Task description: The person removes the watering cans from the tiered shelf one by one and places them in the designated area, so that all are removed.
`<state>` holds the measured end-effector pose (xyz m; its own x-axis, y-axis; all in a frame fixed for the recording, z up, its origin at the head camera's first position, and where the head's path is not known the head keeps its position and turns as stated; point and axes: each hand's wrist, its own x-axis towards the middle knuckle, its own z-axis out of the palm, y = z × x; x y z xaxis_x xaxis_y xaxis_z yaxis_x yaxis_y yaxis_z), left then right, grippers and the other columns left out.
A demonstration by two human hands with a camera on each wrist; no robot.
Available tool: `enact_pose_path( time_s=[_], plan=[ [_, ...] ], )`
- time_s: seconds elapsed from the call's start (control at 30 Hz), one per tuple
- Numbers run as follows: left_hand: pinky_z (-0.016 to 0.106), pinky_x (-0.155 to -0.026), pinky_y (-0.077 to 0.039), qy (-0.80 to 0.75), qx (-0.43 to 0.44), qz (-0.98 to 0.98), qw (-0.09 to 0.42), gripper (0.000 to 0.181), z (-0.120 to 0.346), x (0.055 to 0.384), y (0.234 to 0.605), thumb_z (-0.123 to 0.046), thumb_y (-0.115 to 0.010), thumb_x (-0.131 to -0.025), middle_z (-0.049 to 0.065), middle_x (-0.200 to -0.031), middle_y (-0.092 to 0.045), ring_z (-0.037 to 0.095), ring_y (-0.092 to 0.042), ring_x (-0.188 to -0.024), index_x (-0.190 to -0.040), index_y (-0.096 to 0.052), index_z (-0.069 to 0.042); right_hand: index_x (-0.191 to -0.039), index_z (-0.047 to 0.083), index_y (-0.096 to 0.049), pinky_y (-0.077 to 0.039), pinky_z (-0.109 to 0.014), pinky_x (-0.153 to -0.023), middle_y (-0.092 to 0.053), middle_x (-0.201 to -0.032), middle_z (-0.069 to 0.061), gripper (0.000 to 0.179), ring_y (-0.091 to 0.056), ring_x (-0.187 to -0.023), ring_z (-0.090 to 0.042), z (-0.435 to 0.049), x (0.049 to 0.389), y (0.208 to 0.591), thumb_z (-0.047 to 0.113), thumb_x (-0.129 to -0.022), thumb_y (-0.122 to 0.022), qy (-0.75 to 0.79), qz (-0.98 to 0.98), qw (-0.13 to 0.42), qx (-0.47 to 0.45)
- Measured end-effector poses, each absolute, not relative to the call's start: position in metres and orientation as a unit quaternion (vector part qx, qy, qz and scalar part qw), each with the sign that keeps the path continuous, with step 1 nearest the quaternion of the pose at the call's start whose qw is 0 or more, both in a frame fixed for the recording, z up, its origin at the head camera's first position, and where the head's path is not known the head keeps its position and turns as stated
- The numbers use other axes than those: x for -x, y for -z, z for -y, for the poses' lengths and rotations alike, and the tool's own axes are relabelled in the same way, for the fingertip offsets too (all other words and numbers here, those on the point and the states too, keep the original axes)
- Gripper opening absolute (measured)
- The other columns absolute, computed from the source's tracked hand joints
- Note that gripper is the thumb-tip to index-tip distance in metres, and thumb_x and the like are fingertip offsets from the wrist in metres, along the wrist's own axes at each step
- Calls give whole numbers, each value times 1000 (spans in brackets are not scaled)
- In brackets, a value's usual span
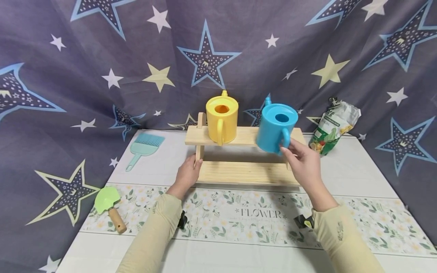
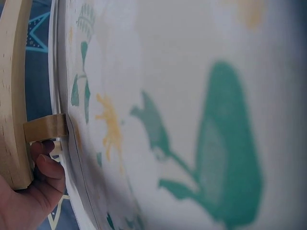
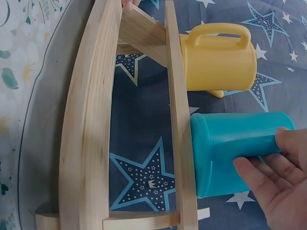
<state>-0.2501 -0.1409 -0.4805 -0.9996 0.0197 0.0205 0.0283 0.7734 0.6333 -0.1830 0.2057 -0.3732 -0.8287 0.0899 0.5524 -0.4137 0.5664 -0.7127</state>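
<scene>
A two-tier wooden shelf [image 1: 244, 172] stands on the table in the head view. My left hand [image 1: 187, 174] holds its left end, with the fingers by the wooden upright [image 2: 45, 128] in the left wrist view. On the upper board's left side sits a yellow watering can [image 1: 222, 121], handle toward me. My right hand [image 1: 305, 163] pinches the handle of a blue watering can [image 1: 274, 129] at the right of that board. In the right wrist view the blue can's base meets the board's edge; whether its full weight rests there I cannot tell.
To the left lie a teal dustpan or brush [image 1: 145, 146] and a green hand trowel [image 1: 109, 204] with a wooden handle. A clipped, partly silver bag [image 1: 334, 127] stands at the back right. Behind hangs a dark star-patterned curtain [image 1: 249, 22]. Floral print crosses the tablecloth [image 1: 232, 216].
</scene>
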Motion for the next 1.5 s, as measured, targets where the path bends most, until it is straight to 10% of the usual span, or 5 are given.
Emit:
enact_pose_path(
  time_s=[1.5],
  plan=[
    [53, -105, -39, 342, 15, 940, 6, 49, 140, 250, 480, -34, -41, -106, 19, -138, -49, 38, -49, -126, -144, -42, -4, -125, 7, -67, -48, -5, -74, -72, -102, -18, 37, -61, -85, 13, -261, 123, 376, 3, -89, -72, -441, 839, 316, -25]
  ],
)
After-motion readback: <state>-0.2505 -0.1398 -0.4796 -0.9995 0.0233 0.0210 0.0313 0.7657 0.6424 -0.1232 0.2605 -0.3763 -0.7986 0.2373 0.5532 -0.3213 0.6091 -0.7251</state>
